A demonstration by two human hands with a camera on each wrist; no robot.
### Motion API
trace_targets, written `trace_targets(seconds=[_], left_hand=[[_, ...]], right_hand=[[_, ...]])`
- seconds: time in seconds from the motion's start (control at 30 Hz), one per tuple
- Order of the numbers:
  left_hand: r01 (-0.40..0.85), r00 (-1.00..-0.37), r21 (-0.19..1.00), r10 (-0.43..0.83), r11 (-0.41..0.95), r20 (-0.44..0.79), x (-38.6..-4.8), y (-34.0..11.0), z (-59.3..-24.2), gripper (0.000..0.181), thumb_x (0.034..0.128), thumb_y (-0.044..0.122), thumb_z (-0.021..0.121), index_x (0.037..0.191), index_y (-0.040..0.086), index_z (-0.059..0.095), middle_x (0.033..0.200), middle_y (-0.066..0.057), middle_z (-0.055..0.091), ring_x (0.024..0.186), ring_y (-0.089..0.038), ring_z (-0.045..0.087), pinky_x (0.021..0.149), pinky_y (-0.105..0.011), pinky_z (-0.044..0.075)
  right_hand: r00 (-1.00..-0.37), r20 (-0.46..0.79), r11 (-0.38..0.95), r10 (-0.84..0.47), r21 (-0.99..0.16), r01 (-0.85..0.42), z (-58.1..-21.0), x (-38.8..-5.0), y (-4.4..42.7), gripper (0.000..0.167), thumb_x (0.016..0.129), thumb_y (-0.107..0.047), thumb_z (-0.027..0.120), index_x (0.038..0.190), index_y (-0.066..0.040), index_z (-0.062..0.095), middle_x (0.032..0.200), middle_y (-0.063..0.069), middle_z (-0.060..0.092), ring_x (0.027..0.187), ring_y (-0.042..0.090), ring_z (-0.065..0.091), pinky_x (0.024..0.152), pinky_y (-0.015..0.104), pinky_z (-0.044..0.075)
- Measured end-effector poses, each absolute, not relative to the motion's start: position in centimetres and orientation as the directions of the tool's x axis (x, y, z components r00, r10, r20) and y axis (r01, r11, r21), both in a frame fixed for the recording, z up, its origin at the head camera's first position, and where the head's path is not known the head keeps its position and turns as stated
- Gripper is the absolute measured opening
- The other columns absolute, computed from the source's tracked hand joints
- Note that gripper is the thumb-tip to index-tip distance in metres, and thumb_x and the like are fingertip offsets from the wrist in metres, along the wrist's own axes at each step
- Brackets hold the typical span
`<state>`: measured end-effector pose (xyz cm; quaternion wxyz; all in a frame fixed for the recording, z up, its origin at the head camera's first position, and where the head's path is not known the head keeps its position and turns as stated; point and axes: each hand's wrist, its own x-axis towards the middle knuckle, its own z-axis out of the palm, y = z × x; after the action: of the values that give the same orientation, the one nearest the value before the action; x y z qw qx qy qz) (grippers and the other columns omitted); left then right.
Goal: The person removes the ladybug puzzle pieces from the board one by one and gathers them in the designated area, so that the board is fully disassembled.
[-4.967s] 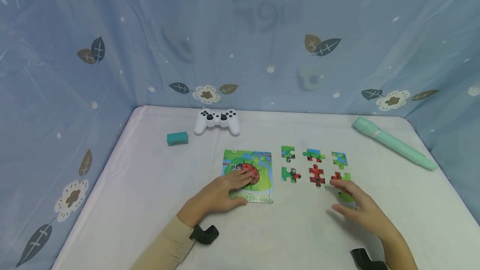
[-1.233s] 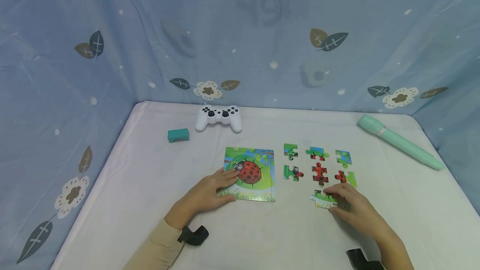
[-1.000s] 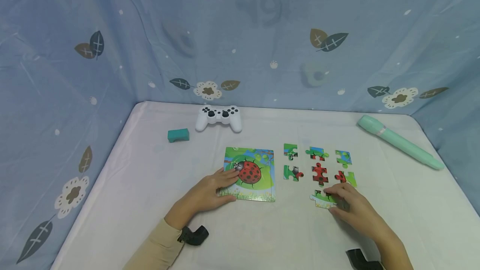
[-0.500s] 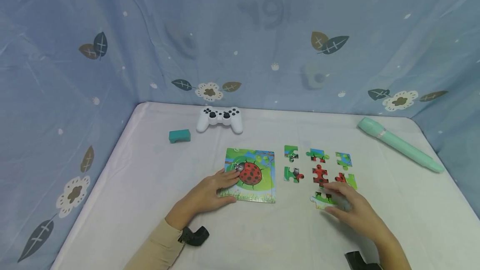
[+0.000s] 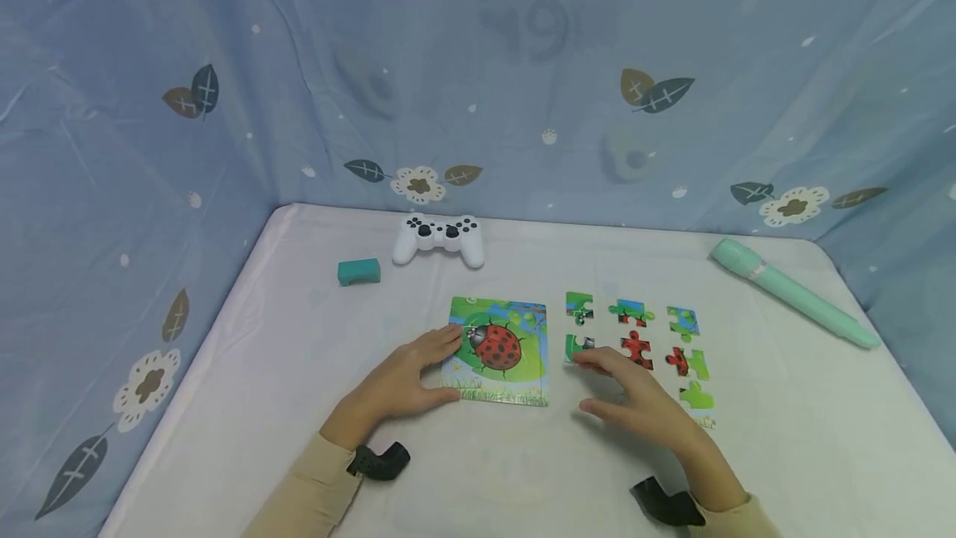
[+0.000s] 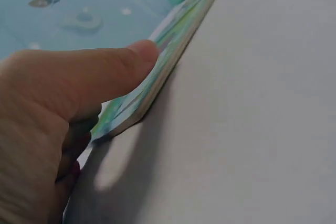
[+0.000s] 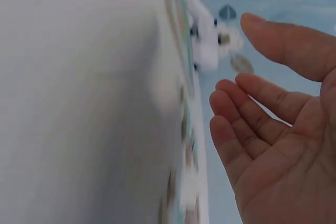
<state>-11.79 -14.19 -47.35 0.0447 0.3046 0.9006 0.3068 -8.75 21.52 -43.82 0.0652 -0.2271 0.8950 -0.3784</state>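
A square ladybug picture board [image 5: 495,351] lies flat on the white table. My left hand [image 5: 396,384] rests at its left side, fingers loosely extended; the left wrist view has the thumb [image 6: 126,69] over the board's edge. Over the loose jigsaw pieces, my right hand [image 5: 635,401] hovers with relaxed fingers and an empty palm. Its fingertips partly cover the middle-left piece [image 5: 573,345]. A red jigsaw piece [image 5: 636,347] shows just beyond that hand, and a green corner piece [image 5: 697,397] sits to its right. Whatever lies beneath the right hand is hidden.
Toward the back are a white game controller [image 5: 439,237] and a teal block [image 5: 358,271]. A mint-green wand-shaped object [image 5: 795,293] lies at the right. The top row of pieces includes a blue-and-green one [image 5: 683,320]. A blue patterned cloth [image 5: 523,90] hangs behind.
My right hand has let go of a green bottom-row piece and moved left. A green corner piece, covered before, now shows at lower right. My left hand has slid slightly left.
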Motion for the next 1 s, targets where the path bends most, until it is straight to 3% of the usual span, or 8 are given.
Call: trace_targets(seconds=[0.13, 0.3, 0.6, 0.83, 1.0], left_hand=[[0.494, -0.836, 0.573, 0.539, 0.654, 0.105, -12.2, -15.2, -47.6, 0.081, 0.0773, 0.050, 0.072, 0.142, 0.010, 0.045, 0.151, 0.000, 0.037, 0.141, -0.024, 0.033, 0.115, -0.044, 0.031], [0.518, -0.819, 0.550, 0.565, 0.655, 0.098, -12.6, -15.5, -48.0, 0.085, 0.0766, 0.055, 0.070, 0.143, 0.010, 0.042, 0.153, 0.000, 0.034, 0.141, -0.023, 0.031, 0.117, -0.043, 0.026], [0.537, -0.805, 0.536, 0.586, 0.652, 0.094, -12.4, -15.1, -48.3, 0.085, 0.0790, 0.056, 0.067, 0.144, 0.009, 0.041, 0.153, -0.002, 0.033, 0.142, -0.024, 0.031, 0.117, -0.043, 0.026], [0.557, -0.800, 0.507, 0.588, 0.657, 0.117, -12.3, -15.1, -47.8, 0.083, 0.0792, 0.054, 0.068, 0.143, 0.007, 0.042, 0.153, -0.003, 0.035, 0.141, -0.024, 0.032, 0.117, -0.043, 0.026], [0.553, -0.807, 0.504, 0.578, 0.664, 0.124, -12.3, -15.3, -47.5, 0.084, 0.0783, 0.052, 0.070, 0.143, 0.007, 0.042, 0.152, -0.004, 0.036, 0.140, -0.025, 0.034, 0.117, -0.045, 0.028]], right_hand=[[-0.853, 0.058, 0.566, -0.519, -0.724, -0.394, -43.5, -9.9, 18.7, 0.054, 0.082, -0.020, 0.074, 0.131, -0.008, 0.053, 0.128, 0.002, 0.057, 0.116, 0.024, 0.057, 0.097, 0.044, 0.050], [-0.791, 0.047, 0.503, -0.610, -0.748, -0.432, -43.5, -11.1, 15.3, 0.055, 0.084, -0.018, 0.072, 0.132, -0.004, 0.051, 0.128, 0.008, 0.056, 0.117, 0.026, 0.055, 0.098, 0.045, 0.048], [-0.733, 0.042, 0.444, -0.678, -0.772, -0.455, -44.8, -12.5, 10.5, 0.054, 0.084, -0.015, 0.072, 0.131, -0.004, 0.051, 0.122, 0.008, 0.056, 0.108, 0.020, 0.054, 0.094, 0.036, 0.050], [-0.746, 0.018, 0.509, -0.666, -0.720, -0.472, -45.8, -12.6, 9.4, 0.060, 0.081, -0.019, 0.074, 0.134, -0.007, 0.050, 0.134, 0.007, 0.045, 0.125, 0.020, 0.043, 0.106, 0.042, 0.041], [-0.746, 0.044, 0.513, -0.664, -0.700, -0.498, -46.2, -12.8, 8.9, 0.058, 0.081, -0.018, 0.074, 0.134, -0.007, 0.051, 0.131, 0.006, 0.044, 0.124, 0.020, 0.041, 0.106, 0.041, 0.041]])
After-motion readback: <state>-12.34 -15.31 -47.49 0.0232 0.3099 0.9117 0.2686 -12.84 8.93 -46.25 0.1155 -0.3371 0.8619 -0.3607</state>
